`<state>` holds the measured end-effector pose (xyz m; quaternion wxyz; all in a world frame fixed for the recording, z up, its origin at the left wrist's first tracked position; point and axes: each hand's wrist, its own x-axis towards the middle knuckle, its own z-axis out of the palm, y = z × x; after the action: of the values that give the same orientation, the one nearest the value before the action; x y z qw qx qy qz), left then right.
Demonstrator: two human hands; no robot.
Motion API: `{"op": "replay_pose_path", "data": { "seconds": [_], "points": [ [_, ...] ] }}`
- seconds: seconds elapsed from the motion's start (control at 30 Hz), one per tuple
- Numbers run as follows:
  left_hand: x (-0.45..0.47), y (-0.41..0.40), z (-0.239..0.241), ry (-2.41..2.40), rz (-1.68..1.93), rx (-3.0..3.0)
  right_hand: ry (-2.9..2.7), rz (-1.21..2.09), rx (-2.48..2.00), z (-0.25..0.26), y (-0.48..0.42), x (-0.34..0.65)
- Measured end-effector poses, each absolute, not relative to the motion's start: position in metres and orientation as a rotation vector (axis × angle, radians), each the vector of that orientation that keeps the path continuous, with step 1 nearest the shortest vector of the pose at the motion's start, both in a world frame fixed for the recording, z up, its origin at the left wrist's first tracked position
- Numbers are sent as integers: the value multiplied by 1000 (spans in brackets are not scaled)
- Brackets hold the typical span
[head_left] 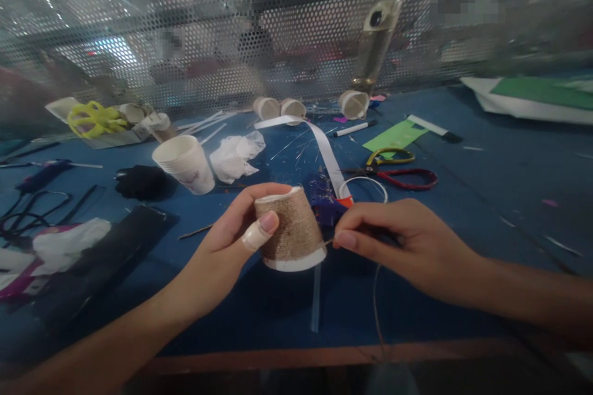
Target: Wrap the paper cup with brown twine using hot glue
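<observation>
A white paper cup (293, 234) wound with brown twine is held tilted above the table, its wide rim downward. Twine covers most of its side, while a white band shows near the rim. My left hand (245, 228) is closed around the cup, with a bandaged thumb across its front. Between the thumb and forefinger of my right hand (393, 234) is a strand of twine (330, 242), stretched short from the cup's lower right side. A loose length hangs below that hand toward the table edge. Behind the cup lies a blue glue gun (327, 203) with an orange tip, partly hidden.
Scissors (393, 170), green paper (396, 137) and markers lie to the right. Stacked paper cups (185, 163) and a crumpled white plastic bag (238, 154) stand at left. Twine-wrapped cups (354, 105) and a bottle (377, 37) are near the perforated metal screen (208, 62).
</observation>
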<state>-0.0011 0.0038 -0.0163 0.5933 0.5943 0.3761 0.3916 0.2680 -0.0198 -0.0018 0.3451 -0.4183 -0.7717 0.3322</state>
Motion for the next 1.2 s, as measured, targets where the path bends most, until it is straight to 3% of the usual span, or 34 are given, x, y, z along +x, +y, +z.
{"op": "replay_pose_path", "data": {
  "seconds": [1.2],
  "points": [
    [9,-7,-7,788,981,1261,-2078,684,-1047,-9,-18,268]
  ]
}}
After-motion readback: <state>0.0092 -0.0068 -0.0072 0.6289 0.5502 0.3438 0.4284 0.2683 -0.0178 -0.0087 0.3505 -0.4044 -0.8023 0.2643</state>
